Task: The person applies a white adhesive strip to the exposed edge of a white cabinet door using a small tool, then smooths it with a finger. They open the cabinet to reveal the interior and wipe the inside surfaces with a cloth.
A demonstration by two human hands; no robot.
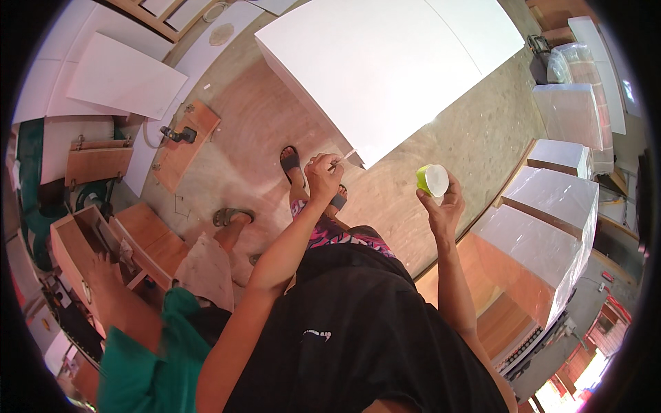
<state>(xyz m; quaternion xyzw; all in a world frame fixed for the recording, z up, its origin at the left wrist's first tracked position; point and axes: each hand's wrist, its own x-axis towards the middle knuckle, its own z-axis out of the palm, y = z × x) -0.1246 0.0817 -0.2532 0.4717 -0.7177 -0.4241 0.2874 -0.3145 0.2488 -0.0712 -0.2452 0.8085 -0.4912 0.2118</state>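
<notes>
My left hand (323, 175) is closed on a thin stick-like tool (348, 155) with a pale end, perhaps a small brush. That end lies by the near corner of a large white panelled box (392, 69). My right hand (446, 204) grips a small lime-green cup (421, 180), tilted so that its round white face shows. Whether this white is the cup's inside or something filling it, I cannot tell. The cup is held to the right of the white box, apart from it.
At the left a co-worker in a green sleeve (138, 372) has a hand at a wooden drawer box (72, 241). A power tool (180, 135) lies on a wooden board (200, 113). Film-wrapped cabinets (530, 234) line the right. White panels (127, 76) stand at upper left.
</notes>
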